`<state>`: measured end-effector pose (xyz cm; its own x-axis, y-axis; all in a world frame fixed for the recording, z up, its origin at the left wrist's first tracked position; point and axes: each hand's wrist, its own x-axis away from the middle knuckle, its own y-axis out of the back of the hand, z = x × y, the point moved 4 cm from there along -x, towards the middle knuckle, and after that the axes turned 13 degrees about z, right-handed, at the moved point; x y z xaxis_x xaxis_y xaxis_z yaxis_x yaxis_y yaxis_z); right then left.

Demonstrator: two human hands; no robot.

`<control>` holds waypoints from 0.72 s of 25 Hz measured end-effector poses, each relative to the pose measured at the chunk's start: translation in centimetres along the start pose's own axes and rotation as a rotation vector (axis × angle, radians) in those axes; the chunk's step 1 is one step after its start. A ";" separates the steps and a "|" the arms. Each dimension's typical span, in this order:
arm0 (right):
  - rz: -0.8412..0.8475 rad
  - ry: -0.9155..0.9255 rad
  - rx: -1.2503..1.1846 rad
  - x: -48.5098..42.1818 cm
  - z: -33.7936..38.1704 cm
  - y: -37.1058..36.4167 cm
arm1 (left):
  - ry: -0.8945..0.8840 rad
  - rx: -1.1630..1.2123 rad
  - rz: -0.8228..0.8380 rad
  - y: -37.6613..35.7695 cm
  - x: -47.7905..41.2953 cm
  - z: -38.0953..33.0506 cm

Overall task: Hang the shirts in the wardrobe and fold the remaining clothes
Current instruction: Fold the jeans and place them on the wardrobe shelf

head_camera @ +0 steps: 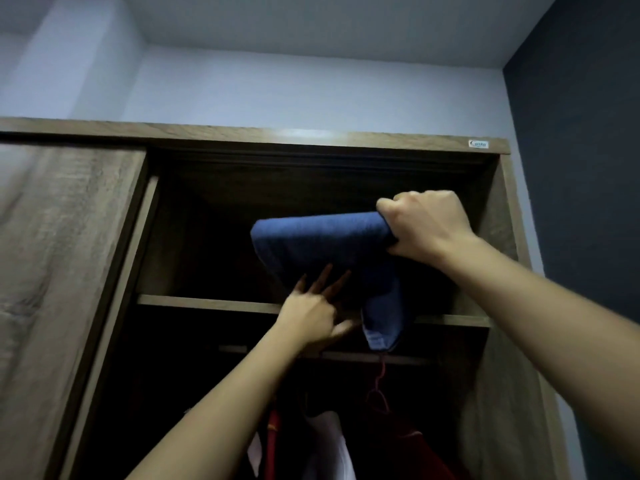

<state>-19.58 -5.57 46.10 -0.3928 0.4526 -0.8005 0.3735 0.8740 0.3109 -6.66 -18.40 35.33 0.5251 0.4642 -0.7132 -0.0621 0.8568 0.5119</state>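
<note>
Your right hand (422, 226) grips the folded blue jeans (318, 244) in a closed fist at their 3 o'clock end. The jeans are held in the air in the wardrobe's (311, 136) upper compartment, just above the shelf (207, 303), and one leg end droops past the shelf edge at 5 o'clock. Your left hand (311, 313) is at their 6 o'clock, with its fingers straight and spread, pressing up against the underside. Below the shelf runs the hanging rail (363, 357). A red hanger (379, 386) is hooked on it, with a red garment (415, 452) and a white garment (329, 441) at the view's 6 o'clock. The sliding door (69, 237) stands at 9 o'clock.
</note>
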 end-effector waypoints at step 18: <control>-0.191 -0.414 -0.853 6.1 -0.5 -8.7 | 0.451 0.347 -0.248 9.6 0.9 5.3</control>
<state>-25.66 -10.32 38.75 0.0044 0.3338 -0.9426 -0.4655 0.8350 0.2935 -2.22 -10.90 42.15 0.0731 0.3753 -0.9240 0.3353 0.8633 0.3772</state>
